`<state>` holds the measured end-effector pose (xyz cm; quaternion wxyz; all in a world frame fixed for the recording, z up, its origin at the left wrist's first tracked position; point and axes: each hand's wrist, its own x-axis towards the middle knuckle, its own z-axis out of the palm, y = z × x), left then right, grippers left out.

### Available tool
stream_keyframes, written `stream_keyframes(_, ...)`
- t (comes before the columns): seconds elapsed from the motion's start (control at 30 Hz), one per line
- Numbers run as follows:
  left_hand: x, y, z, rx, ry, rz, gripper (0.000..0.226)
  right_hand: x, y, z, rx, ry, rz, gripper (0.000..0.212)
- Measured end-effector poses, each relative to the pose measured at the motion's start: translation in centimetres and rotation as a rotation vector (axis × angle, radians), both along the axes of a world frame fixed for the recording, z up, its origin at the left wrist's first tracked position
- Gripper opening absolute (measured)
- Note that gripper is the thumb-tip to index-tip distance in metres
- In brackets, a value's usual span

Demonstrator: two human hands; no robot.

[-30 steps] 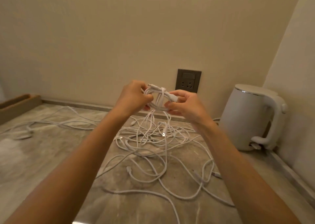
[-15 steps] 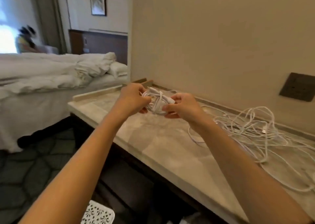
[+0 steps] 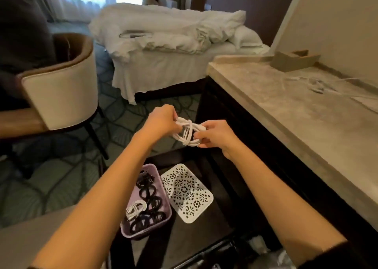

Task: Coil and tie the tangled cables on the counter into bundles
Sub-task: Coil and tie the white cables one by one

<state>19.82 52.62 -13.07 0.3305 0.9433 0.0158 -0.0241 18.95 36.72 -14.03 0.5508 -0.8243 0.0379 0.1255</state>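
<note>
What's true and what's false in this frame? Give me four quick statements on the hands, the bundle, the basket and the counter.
1. The left hand and right hand both grip the white cable bundle. True.
2. The white cable bundle rests on the counter. False: it is held in the air, off the counter's edge, above the floor.
3. The purple basket holds black coils and one white coil. True.
4. No cable lies on the counter. False: a loose white cable lies on it near the wall.
</note>
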Motion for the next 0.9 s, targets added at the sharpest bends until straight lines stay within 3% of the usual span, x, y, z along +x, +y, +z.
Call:
stream_keyframes(0.3,-0.2,6.7,-10.8,0.114,0.310,-0.005,0.025,2.5,6.9,-11.4,-0.189,0.276,0.170,0.011)
stream_keyframes(0.47,0.0,9.1,-15.7,0.130,0.349,0.068,0.024,2.8,9.9,-16.7,-0.204,0.370,0.210,0.008)
stream_keyframes(0.6,0.3,10.9,-19.3,0.119,0.441,0.101,0.023,3.2,11.9,-20.5,-0.281,0.366,0.191,0.017)
stream_keyframes(0.77,0.7,11.7,-22.7,0.251,0.510,0.076,0.038,3.6,13.9,-23.9,-0.328,0.364,0.136,0.021)
stream_keyframes(0.9,2.0,11.7,-24.9,0.362,0.506,-0.006,0.035,3.7,15.2,-25.7,-0.337,0.375,0.135,0.022)
